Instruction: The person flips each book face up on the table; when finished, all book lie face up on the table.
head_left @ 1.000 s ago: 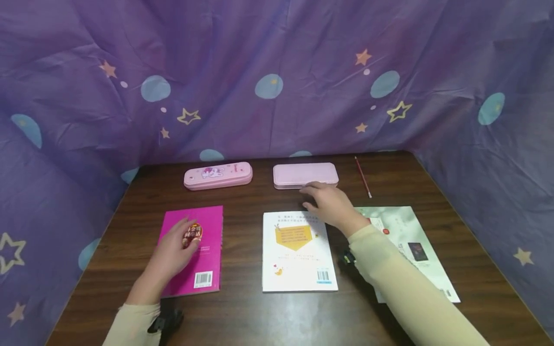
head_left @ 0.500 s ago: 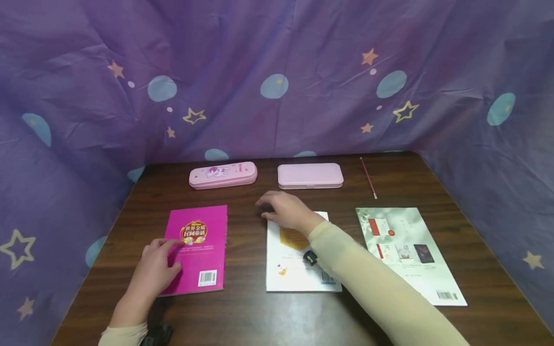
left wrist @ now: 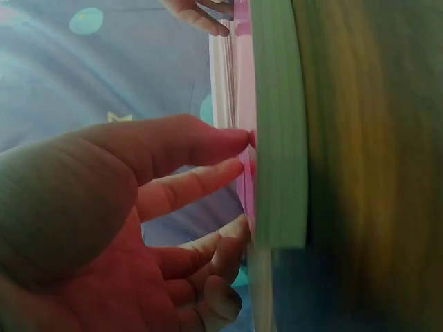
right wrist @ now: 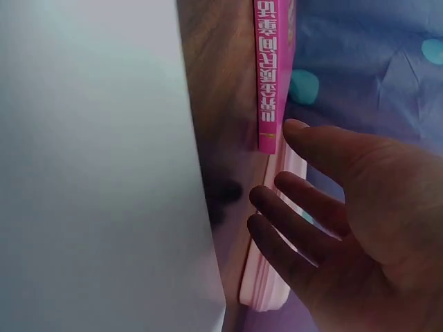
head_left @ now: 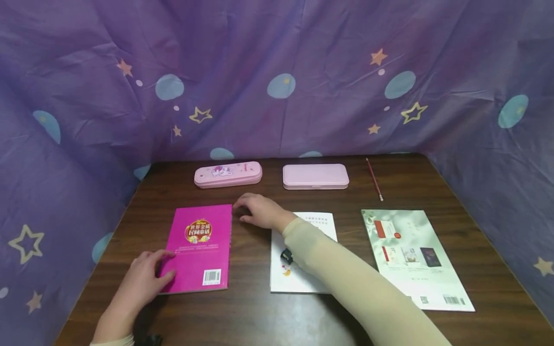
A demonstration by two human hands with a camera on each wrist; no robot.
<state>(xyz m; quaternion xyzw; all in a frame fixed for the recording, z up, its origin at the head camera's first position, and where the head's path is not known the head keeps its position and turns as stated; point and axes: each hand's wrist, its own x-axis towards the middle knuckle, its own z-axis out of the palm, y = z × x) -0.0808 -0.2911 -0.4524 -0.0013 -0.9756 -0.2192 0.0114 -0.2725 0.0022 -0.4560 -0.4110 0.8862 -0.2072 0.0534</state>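
Observation:
A magenta book (head_left: 201, 259) with a round emblem and a barcode lies flat at the left of the table. My left hand (head_left: 144, 274) rests at its lower left corner, fingertips on the cover; the left wrist view shows thumb and fingers at the cover over the thick page edge (left wrist: 280, 138). Nothing is held in my right hand (head_left: 261, 211), which reaches leftward with relaxed fingers close to the magenta book's upper right corner. In the right wrist view its fingers are apart near the magenta spine (right wrist: 268, 83). Beneath my right forearm lies a white book (head_left: 281, 283), partly hidden.
Behind the books stand a pink pencil case with a rabbit print (head_left: 228, 175) and a plain pink case (head_left: 315, 176). A red pencil (head_left: 374, 179) lies to their right. A pale green book (head_left: 415, 259) lies at the right. Purple cloth (head_left: 242, 96) walls the table's back and sides.
My right hand has moved left, from in front of the plain pink case to near the magenta book. My left hand has slid down toward that book's lower left corner. The view has shifted slightly.

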